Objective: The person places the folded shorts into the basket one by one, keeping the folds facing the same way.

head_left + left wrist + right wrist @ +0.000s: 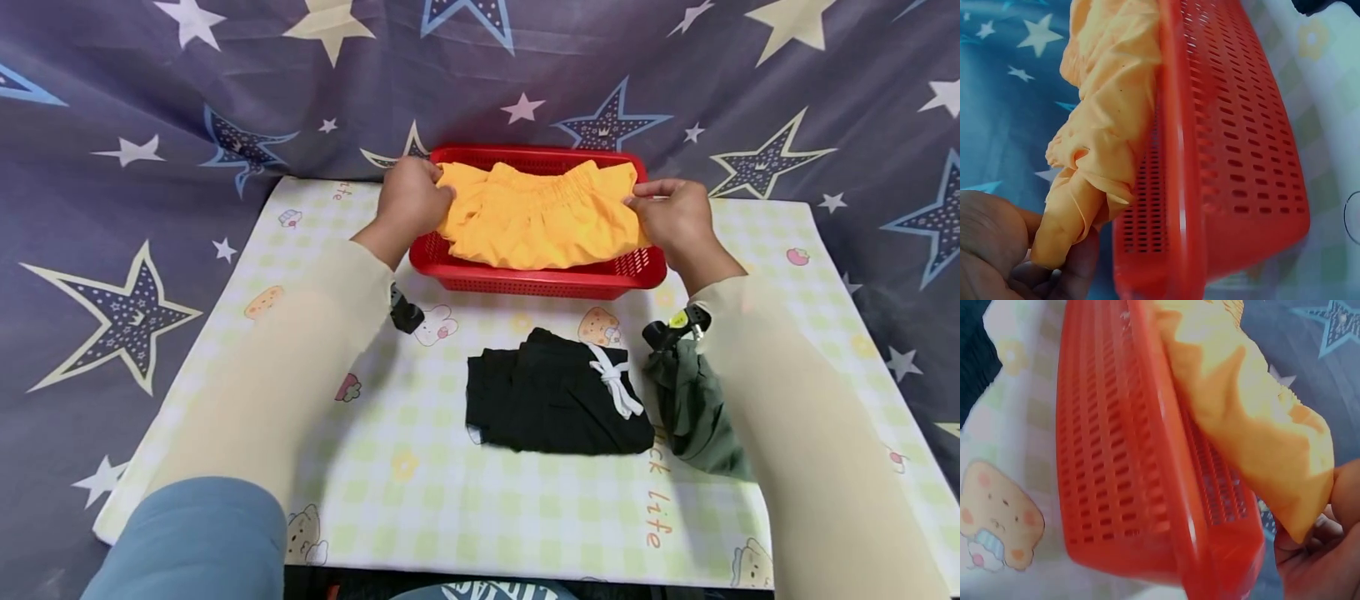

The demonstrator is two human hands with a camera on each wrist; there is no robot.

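A yellow garment with a gathered, elastic-looking edge [543, 215] is stretched between both hands over the red perforated basket [525, 283]. At its left end my left hand [414, 198] pinches the cloth between thumb and fingers. The opposite end is pinched by my right hand [673, 215]. In the left wrist view the bunched yellow cloth [1110, 106] hangs along the basket's rim, gripped at its lower tip. From the right wrist, the yellow cloth [1254, 419] is seen partly within the rim, its corner between thumb and fingers. The basket's inside is mostly hidden.
Folded black shorts with a white drawstring [558, 396] lie on the checked tablecloth [420, 508] in front of the basket. A crumpled dark green cloth [697, 417] lies by the right forearm, partly covered by it. Behind the basket hangs a star-patterned curtain [450, 92].
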